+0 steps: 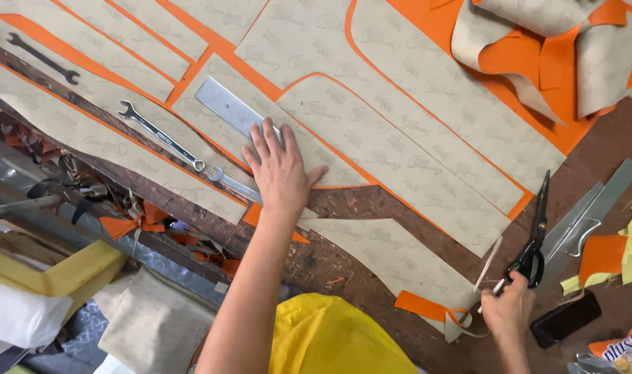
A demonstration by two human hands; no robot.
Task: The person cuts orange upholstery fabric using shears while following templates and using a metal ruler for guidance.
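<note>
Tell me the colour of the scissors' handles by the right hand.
Black, on the scissors beside the right hand; head view.

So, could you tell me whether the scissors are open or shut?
Shut: the scissors show one closed blade line, handles together, in the right hand.

Bare brown wooden tabletop (371,208) lies open at lower centre; black scissors (534,235) and a black phone (565,318) crowd the lower right, silver spanners (160,135) the left.

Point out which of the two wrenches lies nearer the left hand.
The shiny silver wrench, whose ring end lies just beside the left hand pressing the tan paper pattern. The dark wrench lies far off by the table's upper left corner.
</note>
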